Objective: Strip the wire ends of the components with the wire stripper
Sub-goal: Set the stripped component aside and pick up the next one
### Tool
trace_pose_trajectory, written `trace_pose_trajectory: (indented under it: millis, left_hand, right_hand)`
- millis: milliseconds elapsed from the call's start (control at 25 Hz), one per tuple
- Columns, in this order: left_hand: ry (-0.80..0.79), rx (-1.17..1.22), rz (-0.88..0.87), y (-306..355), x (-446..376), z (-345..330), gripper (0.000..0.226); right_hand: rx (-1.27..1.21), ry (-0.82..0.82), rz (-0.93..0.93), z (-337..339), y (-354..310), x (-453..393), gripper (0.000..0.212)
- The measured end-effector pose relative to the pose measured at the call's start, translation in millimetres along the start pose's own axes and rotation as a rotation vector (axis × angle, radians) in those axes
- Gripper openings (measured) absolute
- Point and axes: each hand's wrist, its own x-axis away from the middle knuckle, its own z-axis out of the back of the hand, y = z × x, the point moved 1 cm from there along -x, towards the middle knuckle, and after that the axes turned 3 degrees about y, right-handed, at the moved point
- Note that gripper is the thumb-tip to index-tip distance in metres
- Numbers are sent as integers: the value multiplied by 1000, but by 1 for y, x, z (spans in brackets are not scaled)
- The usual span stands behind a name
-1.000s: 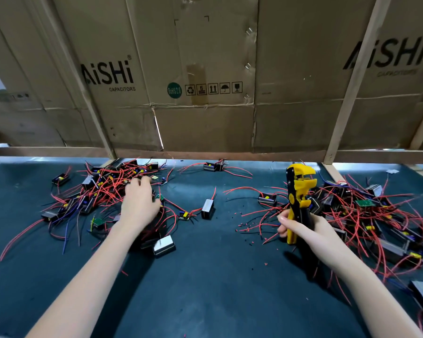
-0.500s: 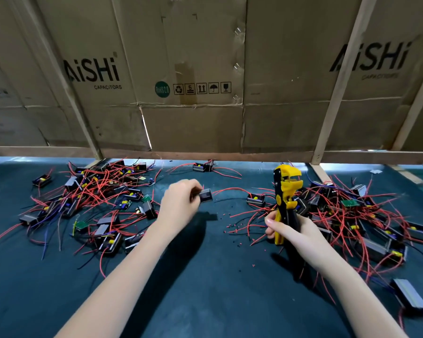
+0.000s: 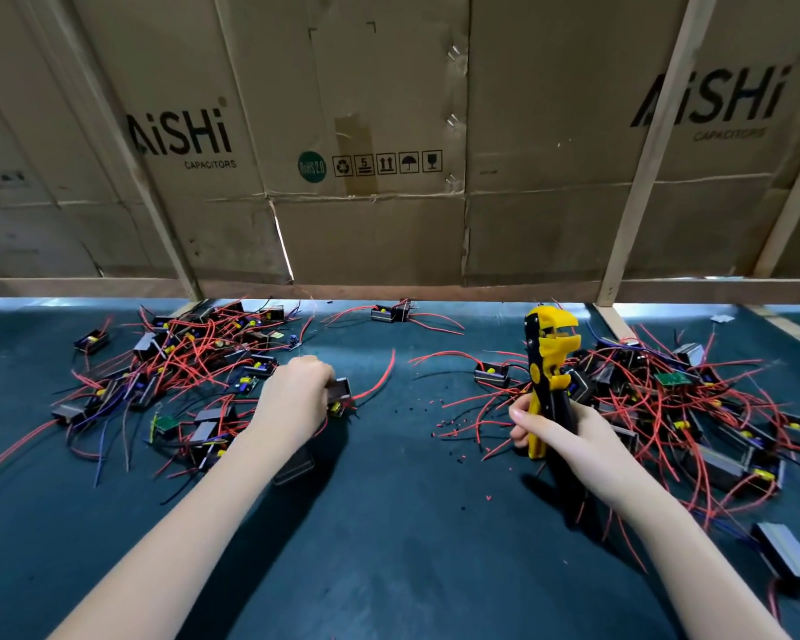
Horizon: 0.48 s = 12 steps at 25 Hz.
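the left hand, left of centre, reaches forward with fingers curled round a small black component trailing a red wire. right of centre, the right hand grips the yellow-and-black wire stripper upright, head up, above the dark mat.

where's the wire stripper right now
In the head view, the yellow-and-black wire stripper stands upright right of centre, gripped by the right hand, just left of the right-hand wire pile.

A small electronics assembly workshop is indicated by capacitor cartons walling a green bench strewn with wired components.
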Motion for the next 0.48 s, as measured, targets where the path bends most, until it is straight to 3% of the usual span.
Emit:
trace_pose_trajectory:
  millis: [120,200,320,400,480]
  left_hand:
    - [-32,215,-42,-9,-3,4,18]
    - [159,271,63,-29,-16,15,25]
    - [436,90,364,-80,-38,28,38]
    - [356,75,601,-116,-50,27,43]
    - [188,157,731,-141,-56,20,39]
  right_hand:
    - [4,-5,11,-1,0,2,42]
    - [6,-1,21,-2,-2,0,43]
    - [8,-9,24,-4,-3,-1,47]
    - [11,-14,20,-5,-2,-2,45]
    - [9,-11,11,-4,0,-1,43]
